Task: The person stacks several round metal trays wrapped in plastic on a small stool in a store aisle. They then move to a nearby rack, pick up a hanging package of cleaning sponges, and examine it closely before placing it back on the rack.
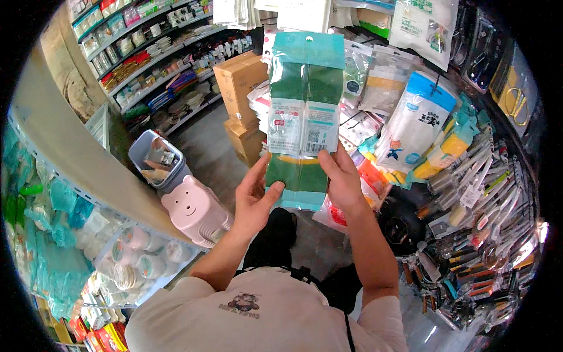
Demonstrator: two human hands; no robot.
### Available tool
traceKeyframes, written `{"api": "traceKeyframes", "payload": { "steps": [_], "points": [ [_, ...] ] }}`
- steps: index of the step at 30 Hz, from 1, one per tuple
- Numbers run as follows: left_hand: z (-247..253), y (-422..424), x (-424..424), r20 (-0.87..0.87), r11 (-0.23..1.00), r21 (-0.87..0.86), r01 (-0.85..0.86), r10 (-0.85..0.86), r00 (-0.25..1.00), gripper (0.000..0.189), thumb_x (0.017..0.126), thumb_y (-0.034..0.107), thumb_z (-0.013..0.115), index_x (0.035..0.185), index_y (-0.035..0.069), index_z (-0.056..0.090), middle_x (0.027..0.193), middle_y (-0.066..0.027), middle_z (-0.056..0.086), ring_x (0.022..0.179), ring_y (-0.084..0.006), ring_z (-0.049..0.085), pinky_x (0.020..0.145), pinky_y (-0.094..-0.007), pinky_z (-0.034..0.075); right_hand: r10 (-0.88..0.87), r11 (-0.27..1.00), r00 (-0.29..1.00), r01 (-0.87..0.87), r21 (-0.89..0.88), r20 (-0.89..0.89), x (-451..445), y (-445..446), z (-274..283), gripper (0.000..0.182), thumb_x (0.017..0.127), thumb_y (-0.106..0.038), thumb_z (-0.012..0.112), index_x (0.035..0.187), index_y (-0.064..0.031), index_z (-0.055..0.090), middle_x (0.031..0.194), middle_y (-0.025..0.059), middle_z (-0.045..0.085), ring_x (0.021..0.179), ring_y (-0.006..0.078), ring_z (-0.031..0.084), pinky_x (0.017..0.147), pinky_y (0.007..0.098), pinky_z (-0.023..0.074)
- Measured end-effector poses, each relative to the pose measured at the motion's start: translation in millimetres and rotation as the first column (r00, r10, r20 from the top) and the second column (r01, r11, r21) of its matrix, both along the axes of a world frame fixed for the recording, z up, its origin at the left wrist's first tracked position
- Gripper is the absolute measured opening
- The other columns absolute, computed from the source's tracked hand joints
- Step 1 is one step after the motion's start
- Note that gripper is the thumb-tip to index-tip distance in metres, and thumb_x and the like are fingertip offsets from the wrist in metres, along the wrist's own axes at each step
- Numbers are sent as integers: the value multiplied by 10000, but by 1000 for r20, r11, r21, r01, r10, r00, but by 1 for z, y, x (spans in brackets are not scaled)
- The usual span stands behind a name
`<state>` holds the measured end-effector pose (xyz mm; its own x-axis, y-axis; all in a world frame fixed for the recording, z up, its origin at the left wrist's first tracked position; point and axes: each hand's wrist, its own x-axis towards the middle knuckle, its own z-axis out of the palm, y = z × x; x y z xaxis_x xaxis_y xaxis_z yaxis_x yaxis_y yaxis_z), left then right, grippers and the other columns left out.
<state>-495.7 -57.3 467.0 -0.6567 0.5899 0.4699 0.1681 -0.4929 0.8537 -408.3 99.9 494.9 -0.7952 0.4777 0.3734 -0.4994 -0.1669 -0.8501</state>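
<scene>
A green and teal plastic packet [306,83] is held upright in front of me, its printed side facing me. It bears writing and printed codes, and has a hang hole at its top. My left hand [255,193] grips the packet's lower left edge, thumb on the front. On the lower right edge my right hand [342,178] holds it the same way, its thumb just below a barcode. What is inside the packet cannot be told. Just right of it hang other packets, among them a white and blue bag [415,123].
Brown cartons [239,88] are stacked behind the packet. To the left stand a blue-grey bin [156,158] with things inside and a pink bear-shaped stool [193,207]. Packaged knives and utensils [488,198] crowd the right side. Stocked shelves [149,48] line the far left.
</scene>
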Motion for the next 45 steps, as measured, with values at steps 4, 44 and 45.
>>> {"api": "traceKeyframes", "payload": {
  "steps": [4, 44, 45],
  "points": [
    [-1, 4, 5, 26, 1000, -17, 19, -18, 999, 593, 847, -26, 609, 1380, -12, 350, 1311, -115, 493, 1188, -181, 469, 997, -319, 368, -31, 999, 999, 31, 30, 16, 7, 6, -3, 434, 947, -125, 492, 1343, -15, 355, 1209, 62, 531, 1084, 138, 503, 942, 288, 392],
    [-8, 27, 5, 79, 997, -26, 77, -75, 994, 571, 863, 9, 601, 1378, -12, 354, 1292, -122, 511, 1178, -177, 480, 986, -314, 374, -123, 992, 991, 122, 8, 53, 11, 21, -12, 421, 960, -202, 492, 1315, 6, 404, 1167, 59, 554, 1046, 128, 512, 917, 269, 398],
    [-9, 27, 5, 77, 997, -36, 71, -68, 995, 572, 863, 10, 601, 1378, -13, 353, 1292, -122, 510, 1177, -178, 481, 985, -315, 375, -120, 993, 991, 120, 3, 64, 12, 21, -12, 419, 960, -203, 492, 1313, 7, 408, 1167, 59, 555, 1046, 128, 512, 919, 269, 396]
  ]
}}
